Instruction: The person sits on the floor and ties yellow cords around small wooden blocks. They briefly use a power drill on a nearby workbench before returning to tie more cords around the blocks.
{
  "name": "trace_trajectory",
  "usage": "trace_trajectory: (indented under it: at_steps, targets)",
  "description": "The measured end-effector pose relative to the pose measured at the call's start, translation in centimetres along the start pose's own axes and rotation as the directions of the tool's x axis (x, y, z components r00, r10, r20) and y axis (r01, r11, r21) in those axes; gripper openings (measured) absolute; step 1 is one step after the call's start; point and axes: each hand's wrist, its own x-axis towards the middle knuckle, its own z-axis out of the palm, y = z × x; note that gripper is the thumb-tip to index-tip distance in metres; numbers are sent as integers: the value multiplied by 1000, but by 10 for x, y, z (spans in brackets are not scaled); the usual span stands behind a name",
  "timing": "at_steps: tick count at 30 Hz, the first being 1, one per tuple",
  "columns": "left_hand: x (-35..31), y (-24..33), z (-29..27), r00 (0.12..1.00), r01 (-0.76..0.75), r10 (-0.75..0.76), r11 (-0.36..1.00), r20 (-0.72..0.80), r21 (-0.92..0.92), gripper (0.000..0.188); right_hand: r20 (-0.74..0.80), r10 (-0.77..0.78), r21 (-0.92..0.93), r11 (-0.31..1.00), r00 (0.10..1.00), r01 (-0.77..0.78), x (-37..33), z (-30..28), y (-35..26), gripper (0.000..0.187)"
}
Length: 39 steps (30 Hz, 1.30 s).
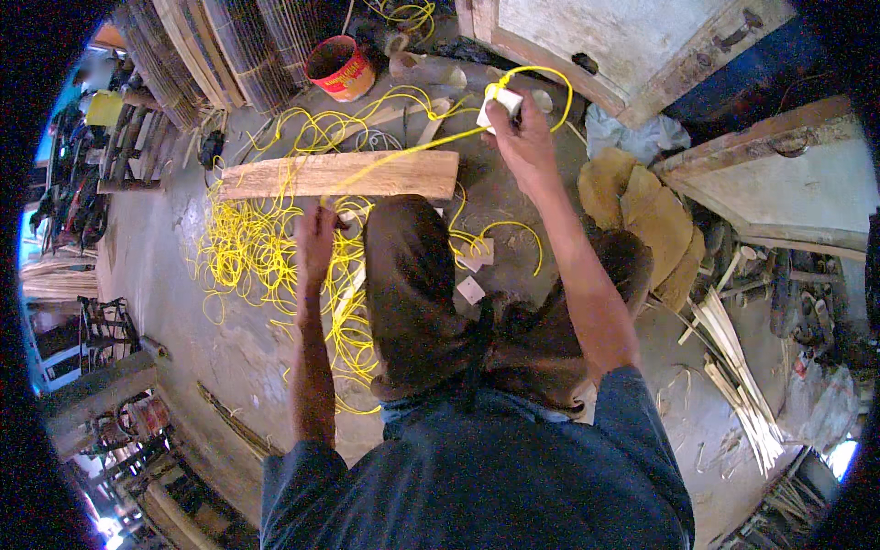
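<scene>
My right hand [522, 137], raised at the far side, grips a small white block [495, 111] with yellow cord wound round it. A loop of that cord stands out to the right of the hand. From the block a taut length of yellow cord [403, 156] runs across to my left hand [316, 234], whose fingers are closed on it. Beneath this stretch lies a long wooden board [344, 176]. A loose tangle of yellow cord [243, 240] spreads over the floor around my left hand. Small white square pieces [470, 290] lie beside my knee.
A red bucket [344, 71] stands at the far side near rolled slatted mats [243, 46]. Pale-framed panels [623, 46] lean at the far right. Brown rounded pieces [642, 206] and thin pale strips [733, 376] lie on the right. Wooden racks [119, 156] line the left.
</scene>
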Motion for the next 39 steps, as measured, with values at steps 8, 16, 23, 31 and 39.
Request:
trace_trajectory:
  at_steps: [8, 16, 23, 31, 39]
  targets:
    - [-48, -120, -8, 967, -118, 101, 991, 236, 59, 18, 131, 248, -162, 961, 960, -226, -45, -4, 77, 49]
    - [35, -97, -116, 994, -110, 98, 924, 50, 367, 22, -188, 184, 302, 945, 965, -122, 38, -22, -22, 40]
    - [95, -35, -135, 976, -187, 161, 964, 146, 188, 18, -160, -38, 91, 994, 986, 53, 32, -46, -11, 49]
    - [72, -97, -53, 989, -146, 147, 989, -5, 23, 31, -381, 282, 439, 893, 880, -96, 69, -107, -32, 49]
    - [-11, -273, 42, 993, 94, -105, 976, 48, 196, 30, -11, 76, -195, 978, 997, -76, 92, -88, 119, 53]
